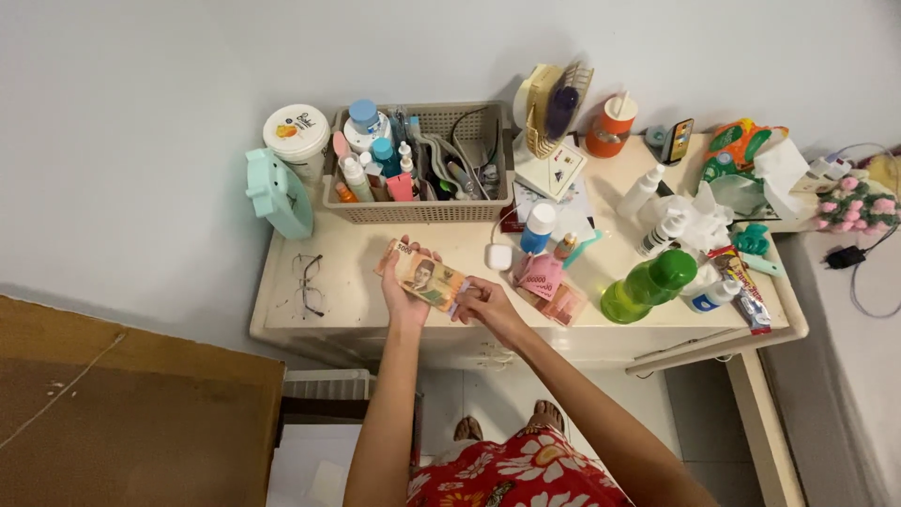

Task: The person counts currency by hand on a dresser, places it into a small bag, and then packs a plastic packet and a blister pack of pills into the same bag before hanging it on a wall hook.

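Red flowered cloth [511,479] fills the bottom edge; above it both forearms reach over the cream table [282,310]; left hand [402,286] curls its fingers round a small stack of banknotes [429,281], thumb on top; right hand [486,305] pinches the stack's near end; more notes [549,291] lie just beyond the right fingertips; glasses [308,284] rest well left of the left fingers.
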